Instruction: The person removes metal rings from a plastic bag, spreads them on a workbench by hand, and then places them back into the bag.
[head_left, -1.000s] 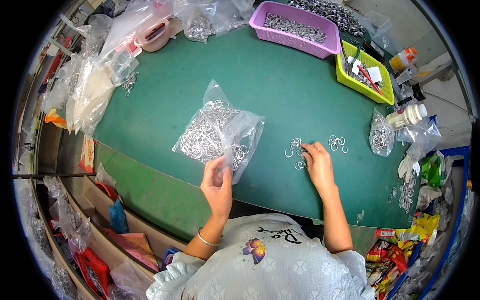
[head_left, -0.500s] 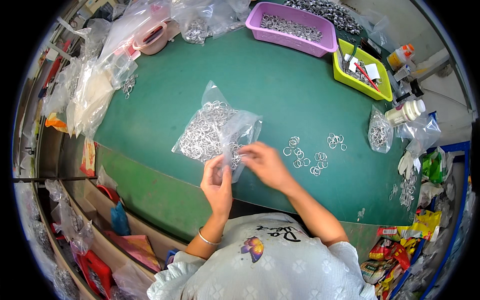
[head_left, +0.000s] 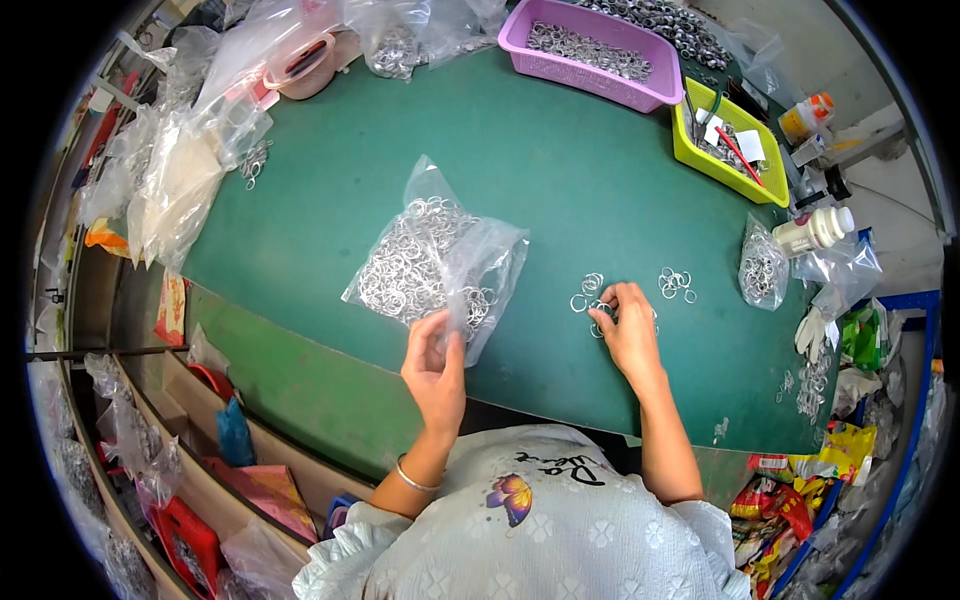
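A clear plastic bag (head_left: 425,180) full of silvery metal rings (head_left: 405,265) lies on the green table in front of me. My left hand (head_left: 436,360) pinches the edge of the bag near its mouth. To the right, my right hand (head_left: 630,325) is down at a small loose cluster of rings (head_left: 591,290), its thumb and fingertips bent around some of them. The hand covers part of that cluster, so whether a ring is gripped is hard to make out. Another small group of rings (head_left: 677,283) lies just beyond it.
A purple basket (head_left: 590,82) of rings stands at the back, beside a yellow-green basket (head_left: 730,178) holding pliers and a red pen. A smaller bag of rings (head_left: 763,268) and a white bottle (head_left: 815,230) are at the right. Plastic bags (head_left: 185,190) crowd the left edge.
My right hand has moved right, from the bag's opening to the loose rings on the table. The left hand keeps its hold on the bag.
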